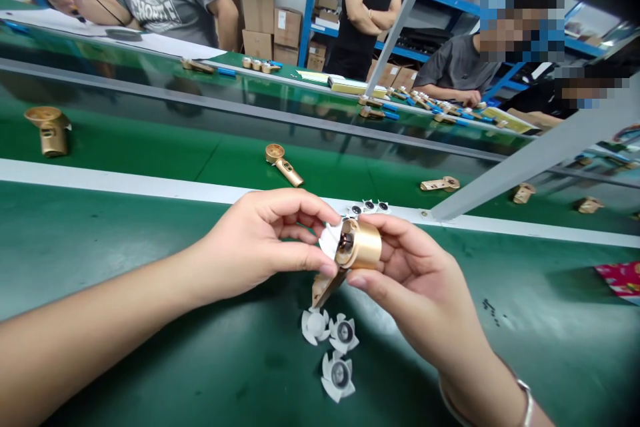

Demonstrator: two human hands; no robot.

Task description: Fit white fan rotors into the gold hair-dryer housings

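My left hand (280,233) pinches a white fan blade (329,239) between thumb and fingertips. It is right at the open end of a gold handheld fan housing (369,245), where copper motor windings show. Whether the blade touches the motor, I cannot tell. Closed around the round head of that housing is my right hand (413,270), while its handle (325,288) slants down toward the bench. Just below lie three loose white fan blades (341,373), and several more white blades (369,205) with dark centres sit behind my hands.
Gold fan housings (284,165) lie along the green conveyor (200,153) beyond a white rail. A grey post (500,167) slants up at right. Small black bits (493,313) and a red printed packet (620,280) are on the right. Several people stand or sit across the line.
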